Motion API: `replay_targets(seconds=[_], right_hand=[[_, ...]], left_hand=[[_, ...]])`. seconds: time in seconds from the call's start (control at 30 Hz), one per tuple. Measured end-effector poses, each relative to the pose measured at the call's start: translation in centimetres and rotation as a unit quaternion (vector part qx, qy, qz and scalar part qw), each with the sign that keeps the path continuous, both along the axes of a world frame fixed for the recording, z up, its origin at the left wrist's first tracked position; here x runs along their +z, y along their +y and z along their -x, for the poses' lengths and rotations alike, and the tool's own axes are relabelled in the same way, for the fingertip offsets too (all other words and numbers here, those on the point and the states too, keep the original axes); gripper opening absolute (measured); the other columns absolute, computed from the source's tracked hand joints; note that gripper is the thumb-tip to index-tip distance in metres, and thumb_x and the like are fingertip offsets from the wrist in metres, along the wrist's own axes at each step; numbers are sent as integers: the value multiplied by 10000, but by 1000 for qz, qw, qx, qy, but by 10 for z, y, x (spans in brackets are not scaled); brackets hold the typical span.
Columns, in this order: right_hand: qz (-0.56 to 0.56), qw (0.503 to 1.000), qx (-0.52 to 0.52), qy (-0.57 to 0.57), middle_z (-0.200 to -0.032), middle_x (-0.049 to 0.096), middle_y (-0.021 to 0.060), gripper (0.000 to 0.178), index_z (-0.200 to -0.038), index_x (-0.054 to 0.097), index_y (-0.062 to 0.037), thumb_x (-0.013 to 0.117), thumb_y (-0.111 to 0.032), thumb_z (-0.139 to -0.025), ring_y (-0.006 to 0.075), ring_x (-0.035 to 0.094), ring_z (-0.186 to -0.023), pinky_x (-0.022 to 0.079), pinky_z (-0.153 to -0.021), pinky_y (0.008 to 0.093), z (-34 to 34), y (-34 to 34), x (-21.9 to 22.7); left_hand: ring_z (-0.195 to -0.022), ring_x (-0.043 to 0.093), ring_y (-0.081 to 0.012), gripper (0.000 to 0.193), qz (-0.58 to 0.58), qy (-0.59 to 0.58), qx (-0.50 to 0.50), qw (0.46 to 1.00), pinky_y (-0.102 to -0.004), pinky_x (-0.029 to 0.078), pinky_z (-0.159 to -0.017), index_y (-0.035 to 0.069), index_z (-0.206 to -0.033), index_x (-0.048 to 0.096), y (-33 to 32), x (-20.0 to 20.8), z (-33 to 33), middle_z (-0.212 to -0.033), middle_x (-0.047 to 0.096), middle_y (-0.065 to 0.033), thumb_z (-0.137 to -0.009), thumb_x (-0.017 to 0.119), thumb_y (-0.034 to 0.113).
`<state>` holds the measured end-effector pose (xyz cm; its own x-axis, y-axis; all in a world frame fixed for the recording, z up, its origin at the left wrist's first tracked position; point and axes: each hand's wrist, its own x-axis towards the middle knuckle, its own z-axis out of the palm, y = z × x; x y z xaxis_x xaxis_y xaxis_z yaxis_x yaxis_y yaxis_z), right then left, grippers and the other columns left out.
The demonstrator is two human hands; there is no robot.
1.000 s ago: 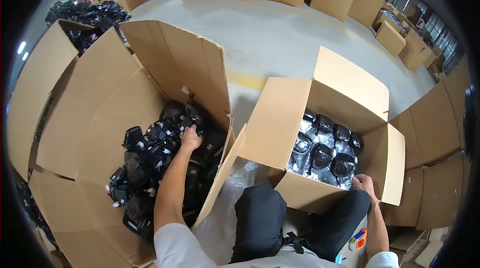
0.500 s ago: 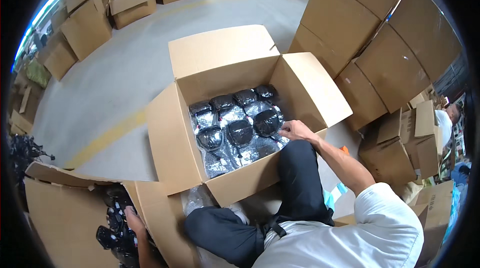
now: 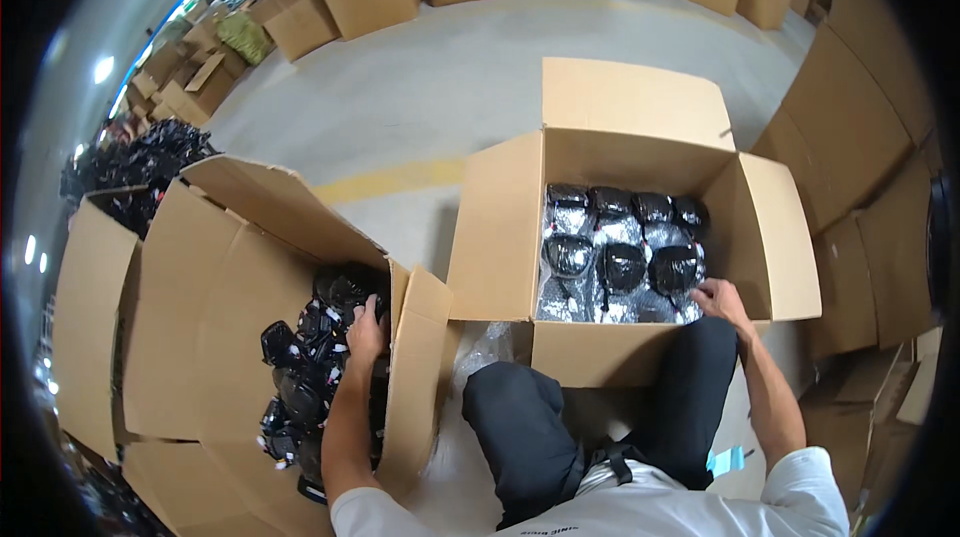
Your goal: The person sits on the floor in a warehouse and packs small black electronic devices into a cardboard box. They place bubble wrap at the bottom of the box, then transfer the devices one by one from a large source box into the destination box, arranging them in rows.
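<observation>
My left hand (image 3: 366, 333) reaches into the big carton on the left, its fingers apart against a pile of black plastic-cased parts (image 3: 302, 392) with cables and small white connectors. At the near right of the middle carton, my right hand (image 3: 724, 303) has its fingers bent and closed beside a rounded black part (image 3: 675, 269); whether anything is between them is hidden. Inside that carton (image 3: 640, 349), shiny black parts lie in rows on clear bubble wrap (image 3: 620, 233), several at the back and 3 in front. Short black cables trail from the front ones.
The left carton's wall (image 3: 420, 357) stands close to the middle carton's left flap (image 3: 495, 227). More black cabled parts (image 3: 140, 162) are heaped at far left. Tall cartons (image 3: 850, 127) stack up on the right. Clear plastic (image 3: 487, 352) lies between the cartons by my knee.
The view has swung left, so both cartons appear farther right. My left hand has moved farther into the left carton's pile. My right hand remains at the middle carton's near right corner.
</observation>
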<state>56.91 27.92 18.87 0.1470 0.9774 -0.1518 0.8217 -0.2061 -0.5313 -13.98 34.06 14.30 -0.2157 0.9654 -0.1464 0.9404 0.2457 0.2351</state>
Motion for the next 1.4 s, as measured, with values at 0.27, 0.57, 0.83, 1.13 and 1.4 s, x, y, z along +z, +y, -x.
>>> replay_targets(seconds=[0.27, 0.57, 0.83, 1.13, 1.4], right_hand=[[5, 999, -37, -12, -813, 722, 200, 329, -973, 744, 35, 701, -274, -869, 289, 716, -766, 546, -726, 406, 3, -2, 10], [42, 998, -16, -41, -820, 728, 203, 320, -966, 756, 15, 723, -285, -858, 299, 722, -760, 551, -725, 408, 9, 9, 5], [41, 998, -45, 11, -835, 734, 203, 318, -965, 755, 21, 720, -275, -854, 294, 726, -780, 550, -736, 416, 19, 12, 1], [64, 998, 17, 13, -831, 740, 174, 320, -989, 757, 19, 702, -276, -877, 273, 716, -738, 556, -729, 400, -14, 10, -11], [14, 973, 216, 83, -876, 724, 145, 316, -1102, 711, 18, 659, -244, -934, 228, 685, -800, 539, -742, 358, 93, 61, 87]], left_hand=[[-1225, 543, -471, 746, 43, -152, 42, 987, -483, 460, -1054, 45, -1372, 538, 28, -40, 14, -1318, 535, -321, -765, 867, 326], [-1102, 601, -411, 732, -43, -151, 131, 979, -438, 494, -972, 7, -1091, 673, 3, -65, 25, -1137, 612, -258, -663, 908, 552], [-923, 611, -418, 490, -66, -168, 181, 967, -489, 496, -842, 13, -747, 616, -13, -65, 50, -941, 608, -256, -776, 847, 444], [-699, 656, -133, 159, -158, -572, 206, 778, -291, 537, -633, 35, -821, 683, -47, 45, 44, -821, 708, -42, -936, 720, 138], [-994, 712, -228, 275, -203, -681, 38, 703, -398, 564, -968, -65, -1147, 631, -113, 246, 35, -1106, 722, -152, -935, 669, 106]])
